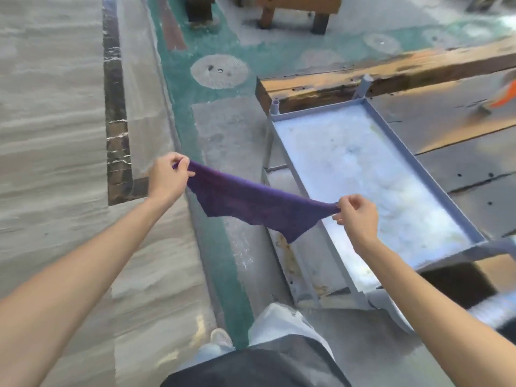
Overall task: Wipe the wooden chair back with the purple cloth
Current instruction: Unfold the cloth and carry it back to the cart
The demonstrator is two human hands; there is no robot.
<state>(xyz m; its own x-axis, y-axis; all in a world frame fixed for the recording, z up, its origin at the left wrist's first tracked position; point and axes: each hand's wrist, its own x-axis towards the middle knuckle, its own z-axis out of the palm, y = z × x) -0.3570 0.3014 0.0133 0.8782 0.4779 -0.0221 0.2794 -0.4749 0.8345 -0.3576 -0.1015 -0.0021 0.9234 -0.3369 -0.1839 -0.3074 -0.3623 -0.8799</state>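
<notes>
Plainly, the wiping has not yet been started: the purple cloth (252, 203) is held stretched in the air across the middle of the frame, touching no surface. Its left corner is pinched in the closed fingers of the left hand (167, 178), and its right corner is pinched between thumb and fingers of the right hand (356, 216), so that the cloth sags in a shallow curve with a loose point hanging below. At the right of the frame a grey metal tray (377, 174) on thin legs is seen, its pale surface blotched, and behind it, toward the upper right, a worn wooden beam (363, 79) runs across. Wooden furniture legs (293, 12) are visible at the top edge, but a chair back cannot be made out with certainty anywhere in view. The cloth appears to be only spread out or straightened in readiness. By this judgement the whole task is left: the chair back must be reached, the cloth pressed to the wood, and the surface rubbed over.
</notes>
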